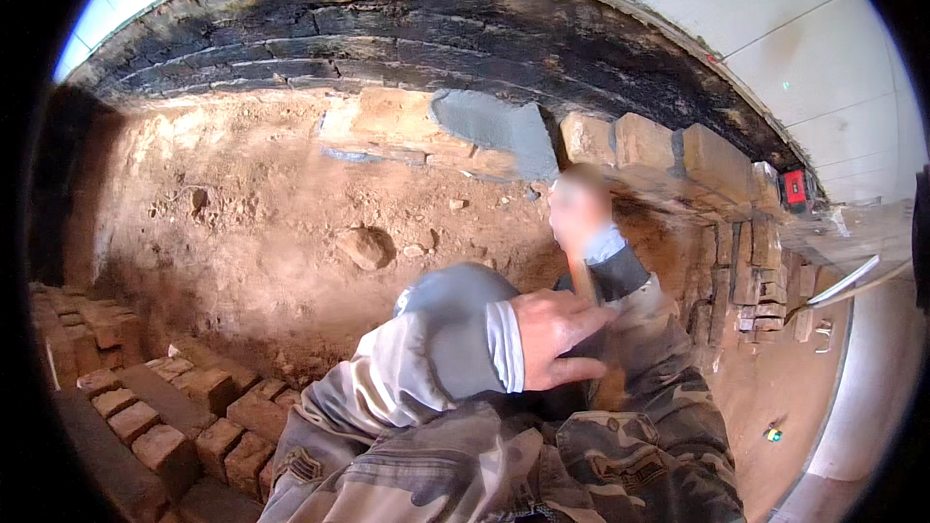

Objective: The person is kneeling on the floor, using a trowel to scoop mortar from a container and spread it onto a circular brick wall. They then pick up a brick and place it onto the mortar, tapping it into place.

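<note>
My left hand point(557, 339) is over my lap, its thumb and fingers spread apart and the fingertips near my right forearm. I see nothing gripped in it. A narrow orange-brown piece point(581, 279) shows just beyond its fingers; I cannot make out what it is. My right hand point(578, 208) reaches forward to the near end of a brick row, smeared so that its fingers are hidden. Just beyond it lies a bed of wet grey mortar point(509, 131), spread over low bricks point(392, 116). To its right stand laid bricks point(644, 142) with grey joints.
A blackened brick wall point(387, 34) runs along the back under white tiles point(775, 0). A stone point(366, 247) lies on the dirt floor point(232, 232). Stacked bricks point(160, 450) stand at lower left. A red box-shaped thing point(794, 186) and a pale cable point(852, 283) are at right.
</note>
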Motion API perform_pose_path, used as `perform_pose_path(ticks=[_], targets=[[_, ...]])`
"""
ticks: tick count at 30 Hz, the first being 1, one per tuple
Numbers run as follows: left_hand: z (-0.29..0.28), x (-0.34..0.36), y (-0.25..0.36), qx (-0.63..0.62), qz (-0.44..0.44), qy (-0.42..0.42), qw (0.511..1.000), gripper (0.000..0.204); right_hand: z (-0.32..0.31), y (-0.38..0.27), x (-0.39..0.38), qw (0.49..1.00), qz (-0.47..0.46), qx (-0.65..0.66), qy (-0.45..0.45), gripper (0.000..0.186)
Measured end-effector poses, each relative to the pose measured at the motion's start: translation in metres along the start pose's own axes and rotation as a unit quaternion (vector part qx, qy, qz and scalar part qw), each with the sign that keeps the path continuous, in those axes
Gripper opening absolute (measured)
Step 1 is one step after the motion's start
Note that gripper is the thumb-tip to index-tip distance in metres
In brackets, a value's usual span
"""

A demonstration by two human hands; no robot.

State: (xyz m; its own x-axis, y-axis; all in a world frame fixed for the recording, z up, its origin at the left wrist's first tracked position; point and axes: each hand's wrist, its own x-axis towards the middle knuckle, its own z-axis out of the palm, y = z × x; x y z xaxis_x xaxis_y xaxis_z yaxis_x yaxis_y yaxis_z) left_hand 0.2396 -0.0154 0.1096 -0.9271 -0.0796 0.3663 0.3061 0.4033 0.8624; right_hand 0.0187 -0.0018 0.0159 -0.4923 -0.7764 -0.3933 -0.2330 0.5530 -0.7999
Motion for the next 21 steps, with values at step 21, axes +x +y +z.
perform_pose_path(ticks=[21], targets=[[-0.063,-0.035,0.098,0.317,-0.312,-0.122,0.888,0.053,-0.007,0.129,0.049,0.924,-0.376,0.035,0.064,0.029]])
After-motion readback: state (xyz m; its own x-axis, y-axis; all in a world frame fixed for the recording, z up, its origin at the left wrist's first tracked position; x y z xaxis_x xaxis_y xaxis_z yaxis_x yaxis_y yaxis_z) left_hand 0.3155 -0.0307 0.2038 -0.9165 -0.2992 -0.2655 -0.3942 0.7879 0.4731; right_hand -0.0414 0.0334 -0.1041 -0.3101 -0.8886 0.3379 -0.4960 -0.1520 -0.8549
